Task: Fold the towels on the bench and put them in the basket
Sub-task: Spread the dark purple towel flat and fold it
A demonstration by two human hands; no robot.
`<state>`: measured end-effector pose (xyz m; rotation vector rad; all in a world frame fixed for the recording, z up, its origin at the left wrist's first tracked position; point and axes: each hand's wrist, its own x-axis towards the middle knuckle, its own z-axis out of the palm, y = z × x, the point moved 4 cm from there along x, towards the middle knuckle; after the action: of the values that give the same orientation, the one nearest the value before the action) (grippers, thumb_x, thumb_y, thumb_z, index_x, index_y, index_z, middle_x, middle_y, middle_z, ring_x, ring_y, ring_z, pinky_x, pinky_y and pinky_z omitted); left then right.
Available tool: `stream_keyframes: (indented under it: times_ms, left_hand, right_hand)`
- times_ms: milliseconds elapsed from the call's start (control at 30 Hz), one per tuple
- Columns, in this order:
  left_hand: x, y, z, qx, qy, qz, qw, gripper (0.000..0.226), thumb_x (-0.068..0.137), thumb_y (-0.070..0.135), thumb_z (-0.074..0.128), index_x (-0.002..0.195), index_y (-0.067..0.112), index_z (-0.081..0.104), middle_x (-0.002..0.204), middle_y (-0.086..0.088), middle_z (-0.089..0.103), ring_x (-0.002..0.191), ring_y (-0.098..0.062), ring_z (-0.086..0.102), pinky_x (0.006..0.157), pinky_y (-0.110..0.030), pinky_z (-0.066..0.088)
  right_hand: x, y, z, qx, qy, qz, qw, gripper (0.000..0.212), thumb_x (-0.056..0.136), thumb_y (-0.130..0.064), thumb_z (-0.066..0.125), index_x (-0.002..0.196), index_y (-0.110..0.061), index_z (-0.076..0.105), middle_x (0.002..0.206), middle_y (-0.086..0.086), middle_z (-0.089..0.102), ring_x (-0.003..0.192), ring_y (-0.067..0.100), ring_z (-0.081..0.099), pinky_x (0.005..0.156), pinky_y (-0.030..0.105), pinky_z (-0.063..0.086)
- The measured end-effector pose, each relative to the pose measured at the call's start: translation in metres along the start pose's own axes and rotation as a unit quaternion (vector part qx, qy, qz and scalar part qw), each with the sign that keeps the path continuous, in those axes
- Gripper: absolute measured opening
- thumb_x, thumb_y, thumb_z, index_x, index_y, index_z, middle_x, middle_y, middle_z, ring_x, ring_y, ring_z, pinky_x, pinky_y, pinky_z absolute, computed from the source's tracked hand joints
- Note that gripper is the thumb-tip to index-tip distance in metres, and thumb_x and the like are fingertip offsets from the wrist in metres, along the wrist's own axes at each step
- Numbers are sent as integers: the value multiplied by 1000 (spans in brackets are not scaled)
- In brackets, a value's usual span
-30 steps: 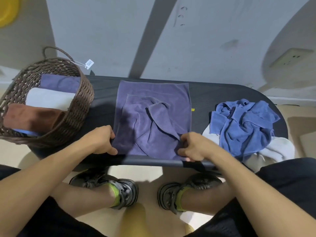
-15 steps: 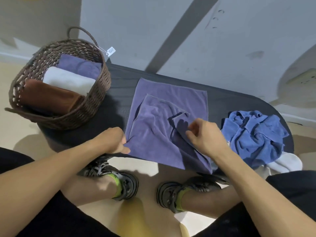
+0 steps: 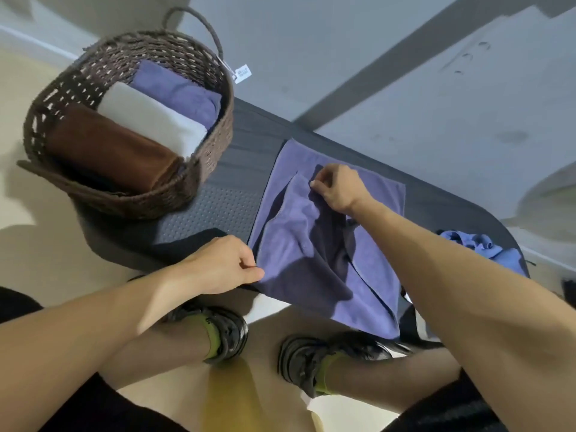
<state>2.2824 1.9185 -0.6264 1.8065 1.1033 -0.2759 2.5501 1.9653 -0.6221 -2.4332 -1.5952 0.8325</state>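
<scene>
**Purple towel, mid-fold: right hand moved to far corner**

Change: right hand (image 3: 338, 188), a second ago at the near right edge, now reaching up the purple towel (image 3: 377, 263), fingertips pinching the loose folded-over corner near the far edge. Left hand (image 3: 223, 265) unchanged in role: curled, pinching the near left corner at the bench (image 3: 212, 213) edge. Judged meaning: flap being straightened out so the cloth lies flat for a clean fold; basket stage for this piece not yet reached.

Location: purple towel spread across mid-bench, near edge hanging slightly over the front.

Materials and shapes:
- Purple towel: soft, matte, short-pile cloth; roughly square, one flap doubled inward with dark creases.
- Blue towel (image 3: 486, 247): crumpled heap, far right, partly hidden by the forearm; unfolded.
- Basket (image 3: 199, 179): dark brown woven wicker, oval, looped handle, paper tag; standing on the left end.
- Inside: brown towel (image 3: 109, 148), white towel (image 3: 149, 116), purple folded towel (image 3: 177, 92), side by side in neat rectangles.
- Bench: dark, perforated-textured top, rounded end.
</scene>
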Motion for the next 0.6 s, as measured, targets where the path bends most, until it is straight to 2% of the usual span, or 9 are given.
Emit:
stream_keyframes:
  times_ms: [67, 133, 200, 267, 367, 600]
  left_hand:
    - [-3, 1, 1, 4, -4, 8, 1000, 30, 84, 44, 72, 62, 23, 68, 66, 8, 65, 67, -7, 62, 64, -29, 51]
    - [-5, 2, 1, 7, -4, 18, 1000, 31, 85, 42, 71, 63, 21, 67, 63, 6, 63, 57, -3, 55, 56, -21, 42]
    - [-6, 2, 1, 9, -1, 20, 1000, 31, 84, 41, 71, 64, 19, 65, 63, 5, 63, 55, -3, 54, 53, -21, 40]
    - [-7, 2, 1, 22, 0, 10, 1000, 29, 84, 43, 70, 69, 19, 66, 69, 5, 66, 64, -7, 60, 59, -28, 48]
    - [-8, 1, 3, 26, 2, -4, 1000, 24, 85, 42, 68, 75, 20, 66, 75, 5, 69, 72, -13, 64, 68, -32, 54]
    - [-7, -5, 1, 26, 14, -20, 999, 22, 87, 40, 66, 76, 22, 64, 77, 6, 66, 76, -16, 63, 75, -36, 55]
  right_hand:
    - [2, -8, -3, -24, -42, -32, 998, 26, 90, -38, 67, 98, -14, 59, 84, -2, 62, 87, 24, 62, 73, 26, 39]
    - [5, -13, -3, -51, -74, -47, 995, 36, 84, -37, 74, 105, -12, 58, 85, 3, 64, 82, 24, 60, 76, 31, 46]
    - [10, -17, -6, -77, -66, -65, 993, 20, 86, -27, 71, 92, -10, 62, 83, 6, 66, 81, 29, 60, 77, 33, 50]
    - [19, -20, -14, -43, -20, -71, 996, 13, 91, -24, 64, 89, -13, 58, 86, 3, 64, 84, 27, 59, 77, 30, 45]
    - [34, -25, -23, 36, 40, -41, 998, 18, 96, -28, 60, 105, -12, 59, 94, -1, 60, 86, 18, 54, 76, 24, 37]
    - [63, -33, 2, 14, 27, 26, 999, 15, 97, -25, 54, 97, -14, 63, 90, 2, 63, 87, 22, 57, 79, 27, 44]
